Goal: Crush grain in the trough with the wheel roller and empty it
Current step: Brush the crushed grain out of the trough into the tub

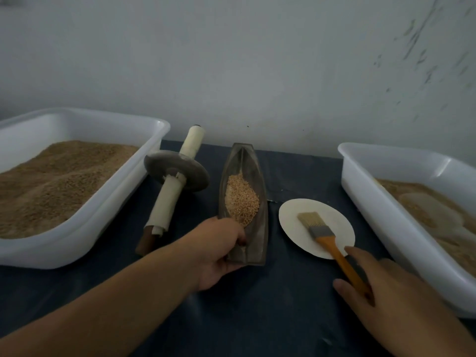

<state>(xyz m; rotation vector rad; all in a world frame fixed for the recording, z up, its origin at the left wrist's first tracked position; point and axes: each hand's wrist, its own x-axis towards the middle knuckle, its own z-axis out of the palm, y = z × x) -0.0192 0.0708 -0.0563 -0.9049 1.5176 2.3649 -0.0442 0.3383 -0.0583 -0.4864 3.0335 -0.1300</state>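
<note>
Gripping the near end of the trough [243, 202], the left hand [221, 253] has its fingers curled round the lower rim at centre frame. Grain [241, 199] lies heaped in the middle of the trough and looks whole, though fine detail is hard to read. The roller [176, 173] lies untouched on the dark table [257, 318], just left of the trough, one handle pointing toward the wall and the other toward the lower left.

The right hand [386, 292], at lower right, reaches to the brush [327, 238]; its fingers rest around the orange handle, but whether they have closed on it I cannot tell. The bristles lie on a round disc [291, 215] just right of the trough.

A left tub [154, 130] at upper left holds a deep mound of brown grain; a right tub [360, 176] at the right edge holds a shallower, patchy layer.

Judged from this, either crushing has not begun or it is done and emptying is next; the trough has not been emptied.
</note>
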